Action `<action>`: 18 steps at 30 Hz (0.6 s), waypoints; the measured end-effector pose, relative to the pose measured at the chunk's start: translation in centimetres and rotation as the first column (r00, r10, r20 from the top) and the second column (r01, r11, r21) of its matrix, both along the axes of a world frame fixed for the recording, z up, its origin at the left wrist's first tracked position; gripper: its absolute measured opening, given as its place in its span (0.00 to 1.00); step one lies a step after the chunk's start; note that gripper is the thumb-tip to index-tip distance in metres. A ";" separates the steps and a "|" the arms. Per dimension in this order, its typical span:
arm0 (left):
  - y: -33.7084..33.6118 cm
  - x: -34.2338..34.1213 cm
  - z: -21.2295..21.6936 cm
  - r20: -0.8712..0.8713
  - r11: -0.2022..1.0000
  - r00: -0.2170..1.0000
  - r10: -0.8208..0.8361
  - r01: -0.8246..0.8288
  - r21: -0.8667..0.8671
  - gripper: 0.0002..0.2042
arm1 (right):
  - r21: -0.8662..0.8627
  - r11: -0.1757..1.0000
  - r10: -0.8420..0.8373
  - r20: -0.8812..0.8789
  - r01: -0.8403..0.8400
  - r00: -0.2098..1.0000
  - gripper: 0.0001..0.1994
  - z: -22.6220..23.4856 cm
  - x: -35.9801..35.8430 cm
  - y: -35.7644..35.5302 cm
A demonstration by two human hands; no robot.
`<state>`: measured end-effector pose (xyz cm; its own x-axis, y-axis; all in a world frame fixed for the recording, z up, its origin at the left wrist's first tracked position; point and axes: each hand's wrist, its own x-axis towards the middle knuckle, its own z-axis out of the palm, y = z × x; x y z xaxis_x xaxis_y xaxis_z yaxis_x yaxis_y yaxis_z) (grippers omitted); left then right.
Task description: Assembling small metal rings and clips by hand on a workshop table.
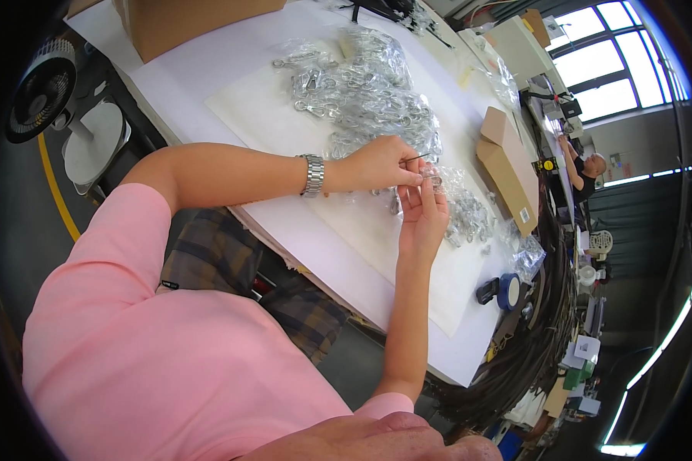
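Your left hand (377, 165) pinches a thin rod (417, 157), your right hand (425, 215) a small shiny piece (437, 182). A loosened pinch could lose either among the clear bags (361, 81) beyond.

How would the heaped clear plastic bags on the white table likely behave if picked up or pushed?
The bags would probably slump, since they look crinkled and loose. The shiny, metal-looking pieces inside suggest they may be heavy for their size. Being glossy, they could slide over one another.
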<state>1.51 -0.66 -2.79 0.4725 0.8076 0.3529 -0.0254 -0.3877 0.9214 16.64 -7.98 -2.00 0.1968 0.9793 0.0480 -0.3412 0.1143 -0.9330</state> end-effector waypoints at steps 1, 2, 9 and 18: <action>0.2 0.0 -0.2 0.021 1.000 1.000 -0.013 0.013 0.016 0.12 | 0.015 1.000 0.004 0.000 -0.004 1.000 0.19 0.0 0.1 0.1; 0.2 -0.3 0.5 0.020 1.000 1.000 -0.015 0.015 0.012 0.12 | 0.030 1.000 0.004 -0.001 -0.004 1.000 0.18 -0.1 0.3 0.2; 2.0 -2.1 2.4 0.105 0.920 0.966 -0.236 0.257 -0.297 0.13 | 0.065 0.963 0.263 0.013 -0.263 0.965 0.19 1.1 1.6 0.0; 2.0 -1.4 1.7 -0.060 0.984 0.983 -0.176 0.174 -0.037 0.10 | -0.184 0.956 0.253 0.112 -0.230 0.961 0.15 0.7 1.4 0.1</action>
